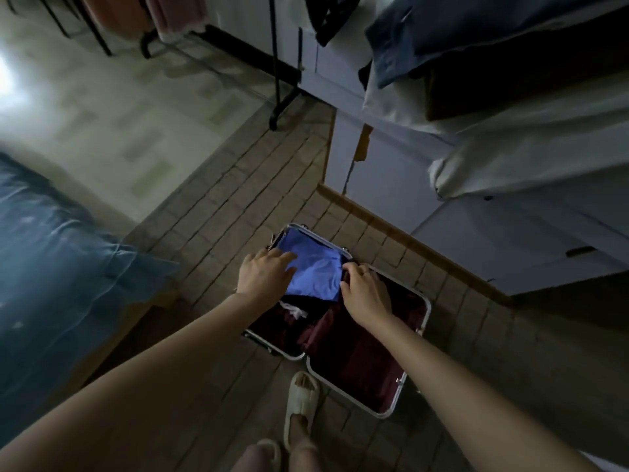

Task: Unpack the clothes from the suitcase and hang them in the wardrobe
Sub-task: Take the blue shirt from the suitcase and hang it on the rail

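1. Progress, judged: early. Suitcase (343,321) open flat on floor (218,212), lower centre of frame, still holding clothes; blue garment (315,270) on top of upper-left half, dark items with a white scrap below it
2. Lower-right half shows only dark red lining, looks empty; too dim to be sure
3. Left hand (263,272) flat on blue garment's left edge, fingers extended, pressing or sliding, not gripping
4. Right hand (364,289) at garment's right edge, fingers curled down at edge; seems to pinch fabric, blur leaves some doubt
5. Hands apart, one each side of garment, garment not lifted yet
6. Left to do, judged: lift blue garment, hang it, repeat for dark items underneath
7. Clothes rack (282,73) at top centre, some garments at top left and top right already hanging; wardrobe itself not identifiable
8. Suitcase long axis diagonal, upper left to lower right; folded garment roughly square, slightly longer along same diagonal
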